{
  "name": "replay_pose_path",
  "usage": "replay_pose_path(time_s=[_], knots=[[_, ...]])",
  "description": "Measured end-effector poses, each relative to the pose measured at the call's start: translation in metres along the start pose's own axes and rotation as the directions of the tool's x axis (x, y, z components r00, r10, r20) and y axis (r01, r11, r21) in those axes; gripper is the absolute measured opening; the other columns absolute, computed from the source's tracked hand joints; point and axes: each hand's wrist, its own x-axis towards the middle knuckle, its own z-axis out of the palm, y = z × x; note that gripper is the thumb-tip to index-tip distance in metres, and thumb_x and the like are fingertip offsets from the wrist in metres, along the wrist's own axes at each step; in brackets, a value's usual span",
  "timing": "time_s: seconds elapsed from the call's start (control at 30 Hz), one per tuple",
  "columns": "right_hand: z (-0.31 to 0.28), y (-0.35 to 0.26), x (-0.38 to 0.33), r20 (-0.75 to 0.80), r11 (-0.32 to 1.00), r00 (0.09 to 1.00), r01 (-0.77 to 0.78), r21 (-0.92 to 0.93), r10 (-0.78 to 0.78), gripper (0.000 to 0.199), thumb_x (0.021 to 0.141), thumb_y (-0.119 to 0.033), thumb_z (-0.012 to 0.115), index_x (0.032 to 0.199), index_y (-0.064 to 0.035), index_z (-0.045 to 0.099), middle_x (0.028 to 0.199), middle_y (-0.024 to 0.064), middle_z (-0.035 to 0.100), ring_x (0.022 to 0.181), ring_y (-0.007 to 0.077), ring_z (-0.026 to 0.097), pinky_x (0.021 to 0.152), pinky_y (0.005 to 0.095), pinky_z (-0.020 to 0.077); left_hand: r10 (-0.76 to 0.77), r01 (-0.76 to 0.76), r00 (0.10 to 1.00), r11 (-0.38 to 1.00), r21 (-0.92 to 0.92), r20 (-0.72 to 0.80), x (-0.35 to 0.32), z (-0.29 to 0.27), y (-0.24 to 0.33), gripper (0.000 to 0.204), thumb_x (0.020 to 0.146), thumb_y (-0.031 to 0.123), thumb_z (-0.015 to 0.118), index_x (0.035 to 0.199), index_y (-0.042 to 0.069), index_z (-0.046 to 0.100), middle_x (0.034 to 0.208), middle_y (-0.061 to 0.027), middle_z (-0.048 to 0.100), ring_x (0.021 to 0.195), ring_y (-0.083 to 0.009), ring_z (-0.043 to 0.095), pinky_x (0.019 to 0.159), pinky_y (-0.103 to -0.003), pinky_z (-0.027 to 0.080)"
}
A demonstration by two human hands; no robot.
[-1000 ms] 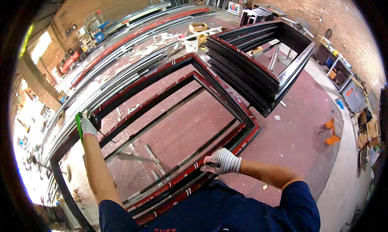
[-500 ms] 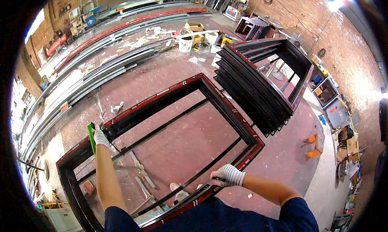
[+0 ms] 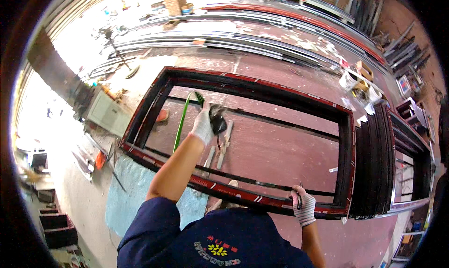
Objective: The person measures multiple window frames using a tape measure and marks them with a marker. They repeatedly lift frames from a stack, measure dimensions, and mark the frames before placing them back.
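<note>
Before me lies a large rectangular black frame [image 3: 280, 91] with red faces and white marks, resting across two dark bars [image 3: 294, 124]. My left hand [image 3: 202, 126], in a striped glove, is closed on a tape measure with a black case [image 3: 218, 123], held over the frame's opening. Its bright green blade [image 3: 183, 121] bends over and hangs down toward the near rail. My right hand [image 3: 306, 208], also gloved, is at the near rail toward the right corner. A thin dark pen [image 3: 300, 202] is pinched in its fingers.
A stack of similar black frames [image 3: 372, 160] stands close at the right. Long metal profiles [image 3: 262, 41] lie across the far floor, with white buckets [image 3: 347, 81] nearby. At the left are a pale cabinet [image 3: 108, 113] and a light blue sheet [image 3: 128, 193] on the floor.
My view has swung to the left. My left hand has come off the frame's far rail and is now over the opening, with the green blade curving. My right hand still holds the pen at the near rail.
</note>
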Motion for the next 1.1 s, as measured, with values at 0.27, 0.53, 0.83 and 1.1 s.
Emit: replay_pose_path(time_s=[0.27,0.53,0.83,1.1], knots=[[0.013,-0.032,-0.007,0.074,0.994,0.994,0.077,0.072,-0.083,0.017,0.091,-0.018,0.067,0.105,-0.0097,0.064,0.076,0.014,0.068,0.066,0.0314,0.066,0.062,0.0374,0.0517,0.138,-0.191,0.958,0.962,-0.196,-0.252,-0.275,-0.173,0.004,0.045,0.097,0.05,0.053,0.099,0.006,0.061,0.086,-0.0097,0.066,0.061,-0.0193,0.062,0.052,-0.036,0.053],[0.101,-0.125,-0.001,0.03,0.939,0.941,0.339,-0.063,-0.337,0.02,0.089,-0.028,0.067,0.095,-0.0097,0.061,0.076,0.015,0.068,0.07,0.0363,0.066,0.063,0.0453,0.0513,0.031,-0.183,0.859,0.951,-0.249,-0.511,-0.38,-0.323,-0.032,0.045,0.096,0.053,0.055,0.101,0.008,0.061,0.09,-0.0132,0.069,0.062,-0.0212,0.063,0.054,-0.041,0.055],[0.118,-0.126,-0.001,-0.011,0.913,0.93,0.357,-0.197,-0.366,0.018,0.092,-0.028,0.065,0.095,-0.0115,0.058,0.061,0.0113,0.061,0.057,0.0329,0.063,0.054,0.0421,0.0491,-0.292,0.18,0.908,0.92,-0.348,-0.301,-0.463,-0.469,-0.068,0.047,0.1,0.049,0.049,0.106,0.003,0.057,0.084,-0.0125,0.065,0.066,-0.0233,0.064,0.059,-0.041,0.055],[0.121,-0.146,-0.023,-0.15,0.785,0.841,0.401,-0.471,-0.52,0.018,0.088,-0.022,0.065,0.096,-0.0082,0.058,0.079,0.0116,0.067,0.076,0.0332,0.064,0.071,0.0448,0.05,-0.595,0.328,0.71,0.754,-0.569,-0.378,-0.578,-0.667,-0.185,0.046,0.1,0.051,0.044,0.105,0.007,0.058,0.087,-0.0107,0.067,0.07,-0.026,0.065,0.066,-0.056,0.055]])
